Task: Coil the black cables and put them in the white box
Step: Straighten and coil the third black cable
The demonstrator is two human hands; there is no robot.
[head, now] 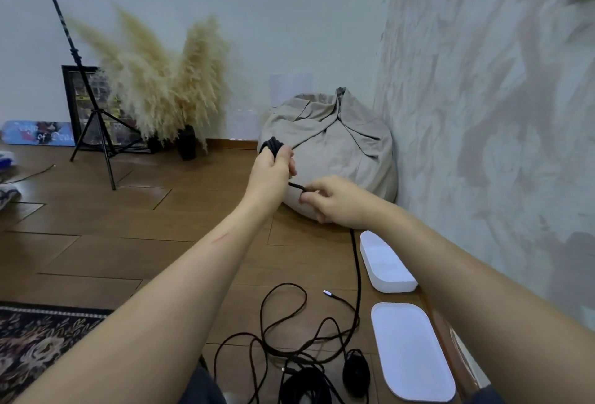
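My left hand (273, 168) is raised and grips a small coil of black cable (273, 145) wound around its fingers. My right hand (335, 200) pinches the same cable just below, a short stretch running taut between the two hands. From my right hand the cable hangs down (356, 262) to a loose tangle of black cables (289, 332) on the wooden floor, one end showing a silver plug (327, 292). The open white box (386, 262) stands by the wall, and its white lid (412, 352) lies nearer to me.
A beige bean bag (338, 146) sits in the corner behind my hands. A tripod stand (96, 126), dried pampas grass (161, 81) in dark vases and a framed picture stand at the back left. A patterned rug (42, 339) lies at the lower left. Two more dark coils (355, 368) rest near my knees.
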